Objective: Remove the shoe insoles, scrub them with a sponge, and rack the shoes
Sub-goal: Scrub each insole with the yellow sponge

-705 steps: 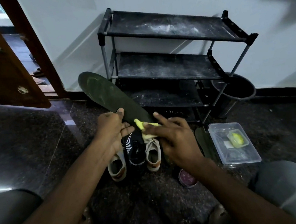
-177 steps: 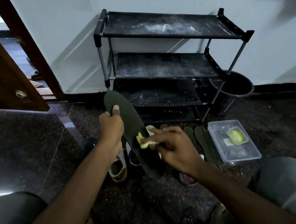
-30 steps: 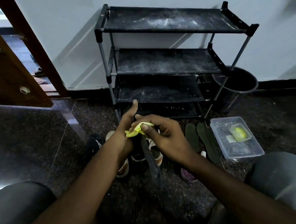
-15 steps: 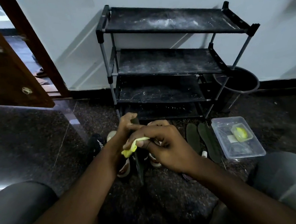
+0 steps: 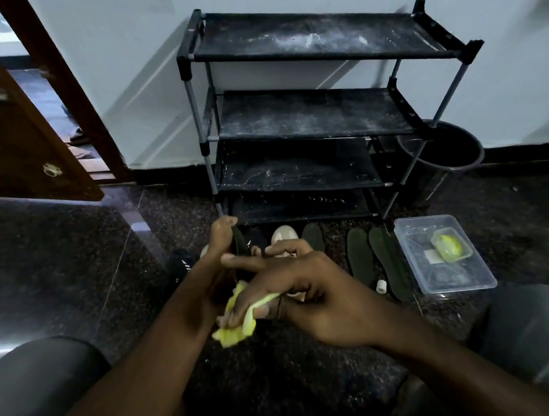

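So the left hand (image 5: 224, 247) is pinched around the top end of a dark green foam insole (image 5: 238, 242), holding it upright and edge-on to the camera, so it's barely a sliver from this angle. The right hand (image 5: 295, 293) has its fingers curled onto a soft yellow sponge (image 5: 236, 323) and is pressing it against the lower part of that insole, at about 6 o'clock from the left hand.

What's changed: a second ago the sponge was right up by the left thumb at the top of the insole, now it's well down the length. Looks to me like one long downward stroke. A few seconds back the insole was turned flat to the camera; now it's edge-on, so my guess is they're doing the edge or the other face.

Three more dark green insoles (image 5: 359, 256) lie flat on the dark speckled stone floor (image 5: 69, 263) at about 2 o'clock from the hands, just beside a clear plastic tub (image 5: 470, 282). The pale sneakers (image 5: 283, 235) sit behind the hands, partly hidden. The black four-tier shoe rack (image 5: 307, 116) at 12 o'clock holds nothing, so racking hasn't started. I'd say this is late in the scrubbing.
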